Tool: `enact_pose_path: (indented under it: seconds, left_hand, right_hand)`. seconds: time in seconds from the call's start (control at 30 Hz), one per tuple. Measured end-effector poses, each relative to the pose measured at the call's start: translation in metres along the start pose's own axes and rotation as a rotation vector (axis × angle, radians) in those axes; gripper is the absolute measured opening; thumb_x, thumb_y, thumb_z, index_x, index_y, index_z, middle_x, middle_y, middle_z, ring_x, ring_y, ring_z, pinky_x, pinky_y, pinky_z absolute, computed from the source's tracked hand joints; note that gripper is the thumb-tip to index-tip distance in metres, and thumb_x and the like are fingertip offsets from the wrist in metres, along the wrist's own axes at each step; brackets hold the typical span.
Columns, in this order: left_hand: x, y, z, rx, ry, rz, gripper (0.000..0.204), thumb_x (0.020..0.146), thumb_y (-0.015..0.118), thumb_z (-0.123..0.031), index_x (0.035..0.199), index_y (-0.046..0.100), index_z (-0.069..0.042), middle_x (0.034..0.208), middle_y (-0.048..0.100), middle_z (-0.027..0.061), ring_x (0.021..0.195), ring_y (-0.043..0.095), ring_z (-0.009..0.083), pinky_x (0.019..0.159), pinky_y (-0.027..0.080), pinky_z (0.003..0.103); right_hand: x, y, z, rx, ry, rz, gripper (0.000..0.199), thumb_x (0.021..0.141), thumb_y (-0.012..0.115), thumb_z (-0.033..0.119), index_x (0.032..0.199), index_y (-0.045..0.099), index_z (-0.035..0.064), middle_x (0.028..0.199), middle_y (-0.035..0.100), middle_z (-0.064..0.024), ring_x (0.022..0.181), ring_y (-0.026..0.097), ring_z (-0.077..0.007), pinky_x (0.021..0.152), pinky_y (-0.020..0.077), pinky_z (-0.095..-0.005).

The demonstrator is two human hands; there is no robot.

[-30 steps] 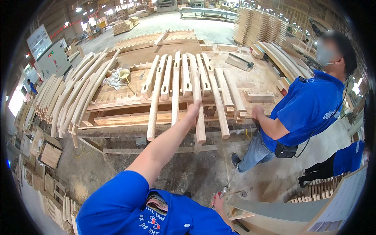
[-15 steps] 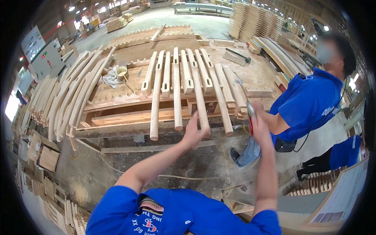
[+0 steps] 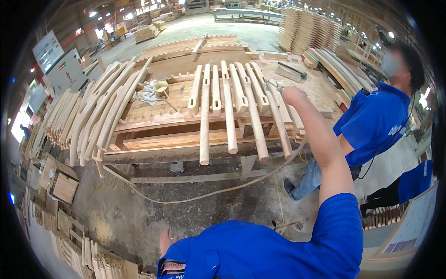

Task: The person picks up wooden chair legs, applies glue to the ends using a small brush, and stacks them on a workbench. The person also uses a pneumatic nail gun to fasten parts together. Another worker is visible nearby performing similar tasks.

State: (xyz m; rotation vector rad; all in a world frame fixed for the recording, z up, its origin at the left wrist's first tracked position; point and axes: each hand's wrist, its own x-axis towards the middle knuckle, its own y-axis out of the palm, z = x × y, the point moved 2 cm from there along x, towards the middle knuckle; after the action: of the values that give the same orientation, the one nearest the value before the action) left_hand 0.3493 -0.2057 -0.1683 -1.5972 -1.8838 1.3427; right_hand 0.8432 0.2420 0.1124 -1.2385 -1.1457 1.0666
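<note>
My right arm reaches forward over the right side of the workbench. My right hand (image 3: 293, 95) is closed at the far ends of the rightmost wooden pieces. A small metal end of a hammer (image 3: 279, 87) shows just left of its fingers; the handle is hidden by the hand. Several pale slotted wooden legs (image 3: 231, 121) lie side by side across the bench, some jutting over its near edge. Low beside my body, my left hand (image 3: 167, 240) hangs away from the bench, fingers loosely apart, holding nothing visible.
A yellowish cup (image 3: 160, 87) with a stick and a white rag (image 3: 148, 94) stand left of the legs. Curved wooden parts (image 3: 109, 100) are stacked at the left. A co-worker in blue (image 3: 374, 123) stands at the right. A yellow hose (image 3: 223, 194) hangs below the bench.
My right hand has moved forward and up over the bench with the hammer. My left hand has dropped from a leg's near end down beside my body. The view has shifted slightly.
</note>
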Motion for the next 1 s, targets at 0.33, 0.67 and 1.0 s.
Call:
enact_pose_path:
  seconds: [0.33,0.67,1.0]
  left_hand:
    - [0.007,0.014,0.033,-0.151,0.089,0.065,0.057,0.075,0.07,-0.025,0.125,0.05,-0.006,0.119,0.053,0.0217,0.111,0.051,0.0383,0.094,0.042,0.043]
    - [-0.019,0.01,0.102,0.071,0.028,0.211,0.05,0.08,0.066,-0.025,0.123,0.052,-0.003,0.108,0.058,0.017,0.102,0.056,0.0331,0.086,0.046,0.039]
    - [-0.051,-0.007,0.174,-0.084,-0.042,0.228,0.053,0.081,0.066,-0.027,0.127,0.05,-0.004,0.098,0.062,0.0121,0.096,0.058,0.0267,0.078,0.049,0.037]
  right_hand:
    - [0.0,0.003,0.125,0.088,-0.166,0.038,0.029,0.088,0.044,0.014,0.102,0.067,0.0026,0.105,0.066,-0.0188,0.094,0.065,-0.0316,0.078,0.0524,-0.0434]
    - [-0.025,-0.003,0.184,0.064,-0.314,-0.027,0.026,0.089,0.045,0.012,0.096,0.067,0.0022,0.099,0.067,-0.0189,0.093,0.065,-0.0331,0.077,0.0523,-0.0433]
    - [-0.101,-0.01,0.198,1.015,-0.148,0.538,0.022,0.094,0.048,0.025,0.087,0.056,0.0058,0.071,0.063,-0.0118,0.045,0.052,-0.0109,0.036,0.0381,-0.0251]
